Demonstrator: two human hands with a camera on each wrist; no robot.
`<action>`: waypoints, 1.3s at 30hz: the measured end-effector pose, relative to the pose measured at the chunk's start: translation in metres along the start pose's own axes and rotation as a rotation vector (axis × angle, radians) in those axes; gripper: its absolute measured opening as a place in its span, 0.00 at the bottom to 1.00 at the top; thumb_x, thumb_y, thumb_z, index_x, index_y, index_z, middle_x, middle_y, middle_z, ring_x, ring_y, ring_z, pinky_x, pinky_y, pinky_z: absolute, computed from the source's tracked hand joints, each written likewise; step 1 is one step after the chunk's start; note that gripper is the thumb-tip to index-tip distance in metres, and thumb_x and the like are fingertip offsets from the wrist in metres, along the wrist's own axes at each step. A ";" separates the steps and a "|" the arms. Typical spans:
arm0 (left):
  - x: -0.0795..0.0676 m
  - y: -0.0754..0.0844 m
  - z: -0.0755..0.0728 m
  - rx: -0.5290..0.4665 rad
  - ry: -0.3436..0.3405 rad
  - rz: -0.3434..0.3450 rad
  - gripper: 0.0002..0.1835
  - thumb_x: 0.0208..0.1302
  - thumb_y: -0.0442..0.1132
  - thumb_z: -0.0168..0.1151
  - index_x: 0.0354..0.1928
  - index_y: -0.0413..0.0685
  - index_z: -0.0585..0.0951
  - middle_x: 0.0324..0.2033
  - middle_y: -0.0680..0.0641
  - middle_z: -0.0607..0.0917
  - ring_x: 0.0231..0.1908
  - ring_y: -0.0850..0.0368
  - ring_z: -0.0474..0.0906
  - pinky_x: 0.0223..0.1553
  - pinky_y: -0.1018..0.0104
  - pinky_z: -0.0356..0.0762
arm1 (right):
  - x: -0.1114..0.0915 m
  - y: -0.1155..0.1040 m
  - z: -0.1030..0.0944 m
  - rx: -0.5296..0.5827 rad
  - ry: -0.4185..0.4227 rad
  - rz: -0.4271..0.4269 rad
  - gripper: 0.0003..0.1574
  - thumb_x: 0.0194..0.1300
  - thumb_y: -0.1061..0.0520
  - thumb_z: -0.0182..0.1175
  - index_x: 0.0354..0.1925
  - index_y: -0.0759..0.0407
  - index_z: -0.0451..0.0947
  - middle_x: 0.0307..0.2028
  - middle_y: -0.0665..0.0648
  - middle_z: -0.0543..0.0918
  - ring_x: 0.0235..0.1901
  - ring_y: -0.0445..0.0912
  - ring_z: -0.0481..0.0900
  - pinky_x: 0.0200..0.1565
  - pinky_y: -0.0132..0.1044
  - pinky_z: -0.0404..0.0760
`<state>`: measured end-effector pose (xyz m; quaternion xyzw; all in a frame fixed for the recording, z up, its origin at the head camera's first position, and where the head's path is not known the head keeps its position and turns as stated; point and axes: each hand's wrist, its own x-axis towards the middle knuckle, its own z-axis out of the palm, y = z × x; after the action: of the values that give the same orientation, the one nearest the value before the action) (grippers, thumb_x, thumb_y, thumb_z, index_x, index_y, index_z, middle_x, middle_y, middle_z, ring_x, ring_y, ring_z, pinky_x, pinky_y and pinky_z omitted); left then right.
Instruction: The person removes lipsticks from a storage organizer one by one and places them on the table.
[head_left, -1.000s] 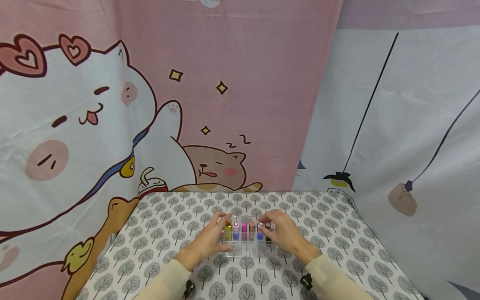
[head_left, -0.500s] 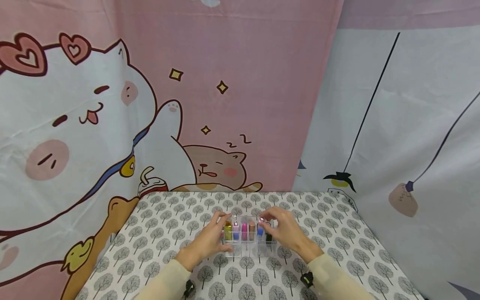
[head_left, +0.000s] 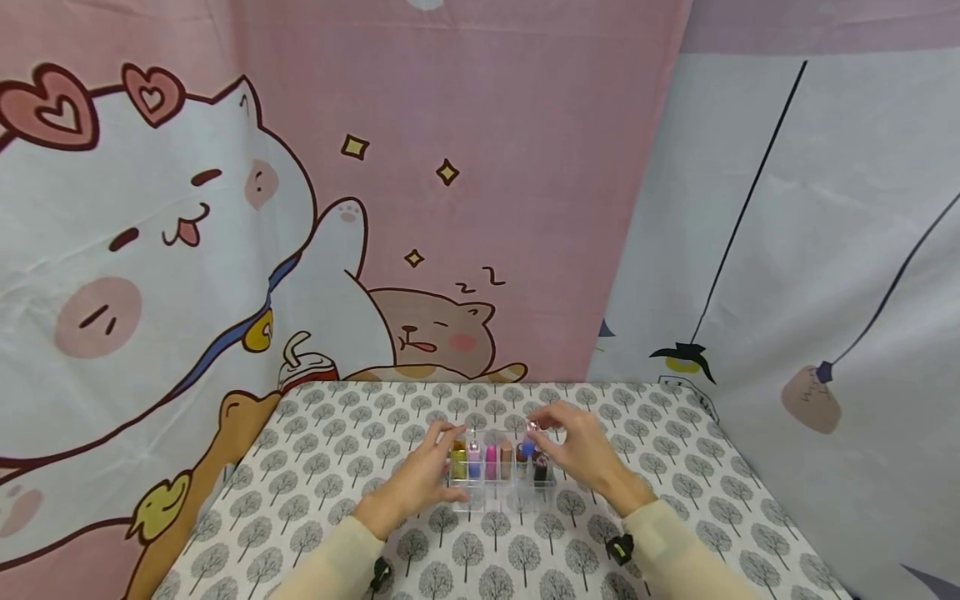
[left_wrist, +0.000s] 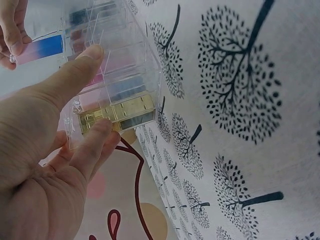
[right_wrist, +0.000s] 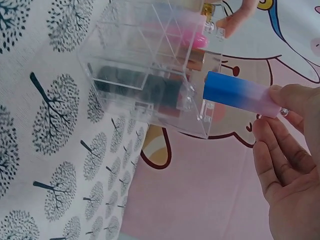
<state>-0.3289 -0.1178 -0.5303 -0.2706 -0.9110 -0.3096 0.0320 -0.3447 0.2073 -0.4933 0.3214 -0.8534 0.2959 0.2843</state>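
A clear plastic lipstick organizer (head_left: 495,498) with compartments stands on the table. Its left end is held by my left hand (head_left: 422,477), thumb in front and fingers behind. My right hand (head_left: 583,450) pinches the pink end of a pink-to-blue lipstick tube (right_wrist: 239,93). That tube is raised above the organizer's right part, its blue end pointing down. A gold lipstick tube (left_wrist: 131,109) sits in the leftmost compartment, beside my left fingers. Also in the organizer are another pink-and-blue tube (head_left: 474,460), a magenta tube (head_left: 491,458), a brownish tube (head_left: 506,458) and a black tube (head_left: 540,470).
White cloth with printed trees covers the table (head_left: 337,483). Behind it hangs a pink and white cartoon curtain (head_left: 525,208). A black wrist device (head_left: 619,548) shows on the right sleeve.
My right hand has lifted the pink-to-blue lipstick tube up out of the organizer and slightly rightward. The left hand keeps its hold on the organizer.
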 end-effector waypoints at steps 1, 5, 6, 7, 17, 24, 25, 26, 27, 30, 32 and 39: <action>0.000 0.000 0.000 0.003 0.000 0.000 0.65 0.59 0.42 0.93 0.92 0.46 0.62 0.83 0.39 0.68 0.50 0.43 0.91 0.49 0.65 0.96 | 0.001 0.000 -0.001 0.003 0.000 0.005 0.17 0.69 0.61 0.85 0.53 0.57 0.93 0.47 0.55 0.97 0.44 0.47 0.96 0.51 0.44 0.99; 0.001 -0.001 0.001 0.006 0.002 -0.002 0.65 0.58 0.43 0.94 0.92 0.46 0.62 0.83 0.39 0.67 0.49 0.44 0.91 0.49 0.65 0.96 | 0.004 0.002 -0.006 0.014 0.019 -0.003 0.17 0.68 0.64 0.85 0.53 0.59 0.92 0.47 0.56 0.97 0.43 0.48 0.96 0.51 0.46 1.00; 0.001 -0.001 0.001 0.005 0.003 -0.002 0.65 0.58 0.43 0.93 0.92 0.46 0.62 0.83 0.39 0.67 0.49 0.44 0.91 0.49 0.65 0.96 | 0.005 0.003 -0.007 0.014 0.024 -0.005 0.17 0.68 0.64 0.84 0.53 0.60 0.92 0.47 0.56 0.97 0.43 0.48 0.96 0.51 0.46 1.00; 0.001 -0.001 0.001 0.004 0.003 -0.002 0.65 0.58 0.43 0.93 0.92 0.46 0.62 0.83 0.39 0.67 0.50 0.44 0.91 0.49 0.65 0.96 | 0.005 0.003 -0.008 0.012 0.031 -0.007 0.17 0.68 0.64 0.84 0.53 0.60 0.92 0.47 0.56 0.97 0.43 0.48 0.96 0.51 0.46 1.00; 0.001 -0.001 0.001 0.021 0.000 -0.011 0.65 0.58 0.44 0.94 0.92 0.47 0.62 0.84 0.40 0.67 0.47 0.52 0.89 0.47 0.67 0.95 | 0.007 0.018 -0.016 -0.065 0.120 -0.042 0.17 0.67 0.64 0.85 0.52 0.61 0.93 0.45 0.57 0.96 0.41 0.49 0.96 0.45 0.47 0.99; 0.002 -0.001 -0.001 0.018 -0.005 -0.018 0.65 0.58 0.43 0.93 0.92 0.46 0.62 0.84 0.39 0.67 0.49 0.52 0.90 0.48 0.67 0.96 | 0.006 0.025 -0.024 -0.089 0.106 0.048 0.17 0.69 0.62 0.85 0.54 0.57 0.93 0.47 0.54 0.97 0.42 0.49 0.95 0.43 0.42 0.96; 0.002 -0.001 -0.001 0.017 -0.005 -0.019 0.65 0.58 0.43 0.93 0.92 0.46 0.62 0.84 0.39 0.67 0.49 0.51 0.91 0.49 0.67 0.96 | 0.006 0.026 -0.024 -0.085 0.103 0.056 0.17 0.69 0.62 0.84 0.55 0.58 0.93 0.47 0.55 0.97 0.42 0.49 0.95 0.43 0.41 0.96; 0.002 0.000 -0.001 0.016 -0.006 -0.019 0.65 0.58 0.43 0.93 0.92 0.46 0.62 0.84 0.39 0.67 0.49 0.51 0.91 0.49 0.67 0.96 | 0.005 0.028 -0.025 -0.087 0.103 0.059 0.18 0.69 0.62 0.84 0.55 0.58 0.93 0.47 0.55 0.97 0.42 0.50 0.95 0.42 0.41 0.95; 0.002 0.000 -0.001 0.014 -0.007 -0.019 0.65 0.58 0.43 0.93 0.92 0.46 0.62 0.84 0.39 0.67 0.50 0.50 0.91 0.50 0.67 0.96 | 0.005 0.029 -0.025 -0.087 0.100 0.063 0.18 0.69 0.63 0.84 0.55 0.59 0.93 0.47 0.55 0.97 0.42 0.50 0.95 0.42 0.42 0.95; 0.002 0.000 -0.001 0.005 -0.010 -0.018 0.65 0.58 0.43 0.93 0.92 0.45 0.62 0.84 0.39 0.67 0.50 0.47 0.92 0.50 0.66 0.96 | 0.002 0.035 -0.027 -0.085 0.085 0.080 0.18 0.69 0.63 0.84 0.56 0.60 0.93 0.48 0.56 0.97 0.43 0.50 0.95 0.44 0.47 0.97; 0.002 0.001 -0.001 -0.005 -0.013 -0.018 0.65 0.59 0.42 0.93 0.92 0.45 0.62 0.84 0.39 0.67 0.51 0.45 0.92 0.50 0.66 0.96 | 0.001 0.039 -0.028 -0.093 0.067 0.095 0.18 0.70 0.62 0.83 0.56 0.58 0.93 0.49 0.56 0.97 0.43 0.50 0.95 0.47 0.51 0.98; 0.002 0.002 -0.002 -0.002 -0.015 -0.015 0.64 0.59 0.42 0.93 0.92 0.44 0.62 0.83 0.38 0.67 0.51 0.43 0.91 0.50 0.66 0.96 | -0.006 0.055 -0.028 -0.087 0.001 0.168 0.15 0.73 0.62 0.81 0.55 0.58 0.93 0.46 0.55 0.96 0.44 0.52 0.95 0.51 0.59 0.98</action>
<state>-0.3295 -0.1167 -0.5274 -0.2659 -0.9129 -0.3088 0.0226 -0.3722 0.2626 -0.4961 0.2358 -0.8893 0.2814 0.2726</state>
